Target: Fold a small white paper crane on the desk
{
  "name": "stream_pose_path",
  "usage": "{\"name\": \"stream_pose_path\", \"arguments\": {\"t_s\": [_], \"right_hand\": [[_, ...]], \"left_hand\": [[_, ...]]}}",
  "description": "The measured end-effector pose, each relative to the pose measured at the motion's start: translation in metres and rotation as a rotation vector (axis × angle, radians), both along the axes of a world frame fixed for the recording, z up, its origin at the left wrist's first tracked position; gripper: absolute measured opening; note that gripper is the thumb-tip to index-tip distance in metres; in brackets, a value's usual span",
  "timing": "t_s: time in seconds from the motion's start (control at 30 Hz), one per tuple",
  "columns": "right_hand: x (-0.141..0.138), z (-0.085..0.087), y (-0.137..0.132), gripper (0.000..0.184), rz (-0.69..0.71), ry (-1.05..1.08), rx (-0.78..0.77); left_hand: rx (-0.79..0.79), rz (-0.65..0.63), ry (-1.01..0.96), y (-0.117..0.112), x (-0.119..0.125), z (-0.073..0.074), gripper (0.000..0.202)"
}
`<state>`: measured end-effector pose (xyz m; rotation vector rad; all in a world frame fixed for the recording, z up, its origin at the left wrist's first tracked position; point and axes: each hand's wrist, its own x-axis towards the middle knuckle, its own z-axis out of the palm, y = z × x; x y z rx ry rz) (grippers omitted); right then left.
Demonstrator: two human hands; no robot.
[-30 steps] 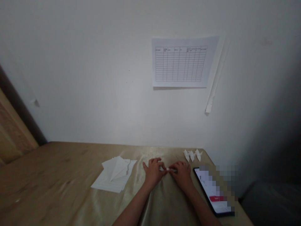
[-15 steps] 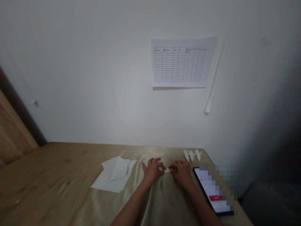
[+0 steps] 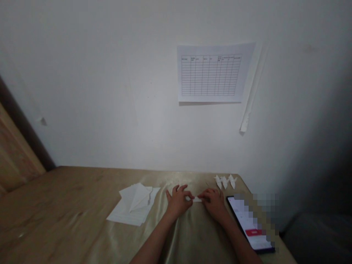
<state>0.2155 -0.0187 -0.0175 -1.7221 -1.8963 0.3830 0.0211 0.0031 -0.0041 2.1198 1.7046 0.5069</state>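
Your left hand (image 3: 180,200) has its thumb and forefinger pinched at the left end of a small white paper (image 3: 197,199), and your right hand (image 3: 213,202) has its fingertips closed on the right end. The paper sits between the two pinches, low over the cloth (image 3: 82,205); whether it rests on the cloth or is held just clear of it, you cannot tell from this view, nor how firm either pinch is.

The likeliest trouble is a crooked crease: if one hand pulls or presses harder than the other, the narrow paper may skew between your fingers. Pull both ends apart too hard and it could tear; pinch too lightly and an end may slip out. The cloth is rippled on your side of the grip, so pressing down there may give a soft, uneven backing.

Watch the room around the hands too. The phone (image 3: 242,223) lies just to the right of your right hand, and a swing of that forearm could nudge it. The three folded paper figures (image 3: 224,182) stand beyond and right of the grip, light enough to scatter if your knuckles brush them
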Motion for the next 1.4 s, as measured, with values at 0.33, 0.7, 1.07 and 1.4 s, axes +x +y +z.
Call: {"name": "stream_pose_path", "arguments": {"t_s": [0.33, 0.7, 1.07, 1.4], "right_hand": [[-0.011, -0.003, 0.003, 0.014, -0.064, -0.027, -0.003], [-0.006, -0.005, 0.003, 0.019, -0.030, -0.001, -0.025], [0.005, -0.007, 0.006, 0.032, 0.003, -0.008, -0.032], [0.007, -0.012, 0.008, 0.034, 0.022, -0.019, -0.039]], "left_hand": [[0.091, 0.030, 0.021, -0.007, 0.014, -0.005, 0.016], [0.015, 0.035, 0.011, -0.003, 0.011, 0.002, 0.013], [-0.060, 0.001, 0.023, -0.001, -0.002, 0.008, 0.027], [-0.041, -0.037, 0.069, 0.001, -0.006, 0.002, 0.027]]}}
